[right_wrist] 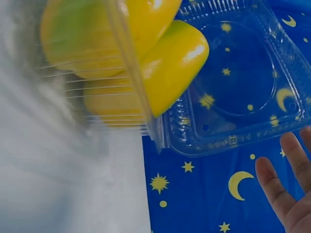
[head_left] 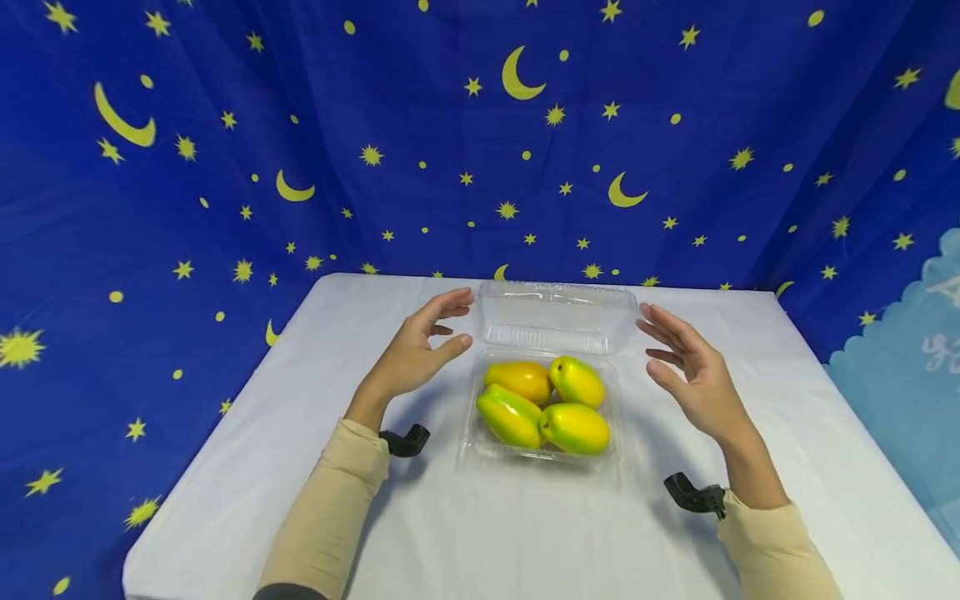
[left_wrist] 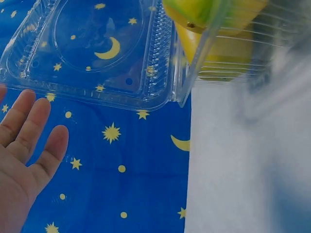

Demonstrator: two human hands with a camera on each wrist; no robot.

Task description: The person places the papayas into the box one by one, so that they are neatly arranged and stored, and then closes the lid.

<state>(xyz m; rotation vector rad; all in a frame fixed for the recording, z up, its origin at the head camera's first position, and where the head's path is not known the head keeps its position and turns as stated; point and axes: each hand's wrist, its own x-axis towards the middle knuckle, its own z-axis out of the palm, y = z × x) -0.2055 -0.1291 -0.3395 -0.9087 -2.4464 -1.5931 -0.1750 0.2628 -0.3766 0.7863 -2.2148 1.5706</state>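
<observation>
Several yellow-green mangoes [head_left: 573, 428] lie in the base of a clear plastic clamshell box [head_left: 525, 454] in the middle of the table. Its hinged lid [head_left: 557, 315] stands raised at the back, facing up and open. Beside the lid's left edge is my left hand [head_left: 408, 354], fingers extended and thumb apart, with nothing in it. My right hand [head_left: 693, 379] mirrors it at the lid's right edge, fingers loosely bent. Each wrist view shows fingertips close to a lid corner, as with the left hand [left_wrist: 29, 150] and right hand [right_wrist: 296, 194].
A white cloth [head_left: 360, 517] covers the table. Behind and to the left hangs a blue curtain [head_left: 420, 100] with yellow moons and stars. Each wrist carries a black mount, the left mount [head_left: 407, 442] and the right mount [head_left: 693, 496].
</observation>
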